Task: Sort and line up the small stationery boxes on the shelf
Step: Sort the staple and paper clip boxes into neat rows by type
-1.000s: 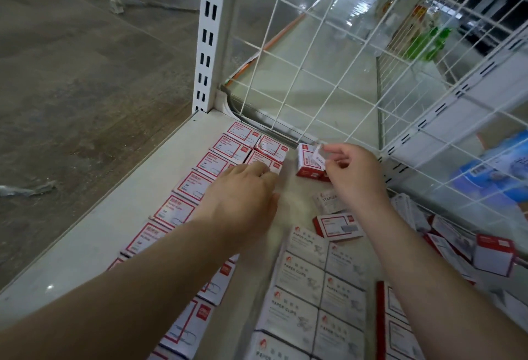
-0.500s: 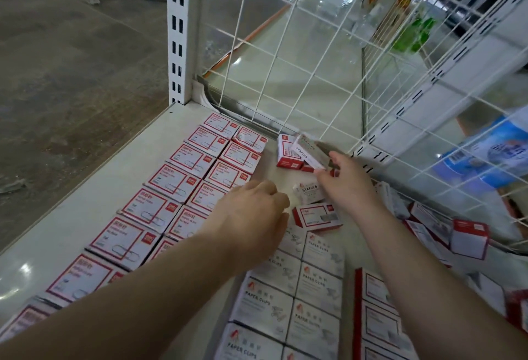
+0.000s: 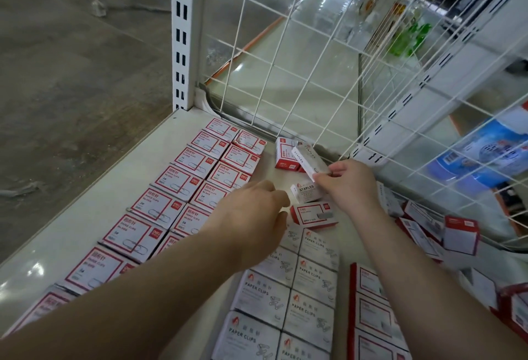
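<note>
Right hand (image 3: 350,185) pinches a white staples box (image 3: 307,159) by its near end, long axis running away-left toward the wire back. Left hand (image 3: 254,216) hovers loosely curled, holding nothing, over the shelf (image 3: 114,188), farther from the box.

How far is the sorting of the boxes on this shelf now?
Done: red-framed paper clip boxes in two rows; grey paper clip boxes lined up. In hand: right hand pinches a staples box; left hand hovers. Left: the loose boxes at right.
</note>
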Demonstrator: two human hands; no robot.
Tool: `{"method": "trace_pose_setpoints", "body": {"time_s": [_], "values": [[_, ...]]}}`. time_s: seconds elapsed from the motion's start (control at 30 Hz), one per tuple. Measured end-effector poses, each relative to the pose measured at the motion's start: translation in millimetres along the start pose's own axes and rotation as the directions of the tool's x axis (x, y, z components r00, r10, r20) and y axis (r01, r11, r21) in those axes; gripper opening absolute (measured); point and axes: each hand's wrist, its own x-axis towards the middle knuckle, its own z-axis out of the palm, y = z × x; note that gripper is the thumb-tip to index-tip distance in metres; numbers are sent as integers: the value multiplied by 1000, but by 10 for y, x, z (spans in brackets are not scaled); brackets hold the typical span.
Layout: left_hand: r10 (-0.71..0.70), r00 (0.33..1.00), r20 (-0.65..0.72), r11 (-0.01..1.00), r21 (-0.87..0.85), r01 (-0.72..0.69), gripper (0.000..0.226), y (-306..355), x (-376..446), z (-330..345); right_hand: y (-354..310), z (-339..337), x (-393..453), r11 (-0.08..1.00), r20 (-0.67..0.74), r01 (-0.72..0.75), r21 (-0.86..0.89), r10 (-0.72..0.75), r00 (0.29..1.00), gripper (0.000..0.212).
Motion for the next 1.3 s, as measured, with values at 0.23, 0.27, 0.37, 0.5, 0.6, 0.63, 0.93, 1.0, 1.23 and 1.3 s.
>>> {"method": "trace_pose_setpoints", "body": {"time_s": [0.23, 0.27, 0.37, 0.5, 0.6, 0.63, 0.93, 1.0, 1.23, 1.3], "values": [[-47, 998, -39, 999, -10, 47, 35, 9, -141, -46, -22, -130, -252, 1000, 26, 7, -10, -7, 1000, 33], [-50, 998, -40, 999, -4, 50, 35, 19, -163, -54, -22, -160, -293, 1000, 29, 10, -3, -10, 1000, 35], [-60, 998, -29, 998, -15, 59, 35, 67, -248, -84, 9, -266, -433, 999, 19, 7, 37, -8, 1000, 33], [-122, 993, 5, 984, -127, 122, 34, 191, -365, -95, 78, -406, -637, 995, -17, 1, 95, 1, 1000, 38], [-202, 978, 54, 940, -270, 209, 32, 249, -423, -71, 103, -484, -793, 995, -12, 22, 98, -21, 1000, 42], [-213, 975, 65, 929, -296, 223, 32, 265, -445, -67, 118, -517, -867, 994, -10, 46, 98, -45, 999, 43], [-227, 974, 5, 828, -525, 196, 34, 309, -686, -33, 261, -610, -1436, 977, 24, 169, 126, -174, 985, 42], [-222, 974, -37, 805, -571, 162, 34, 333, -735, -30, 260, -617, -1525, 969, 39, 203, 138, -210, 977, 41], [-140, 990, 17, 795, -594, 123, 35, 341, -857, 55, 330, -545, -1835, 952, -7, 256, 169, -259, 966, 43], [-146, 989, 37, 785, -604, 138, 32, 330, -878, 92, 372, -523, -1873, 952, 0, 246, 180, -250, 968, 43]]}}
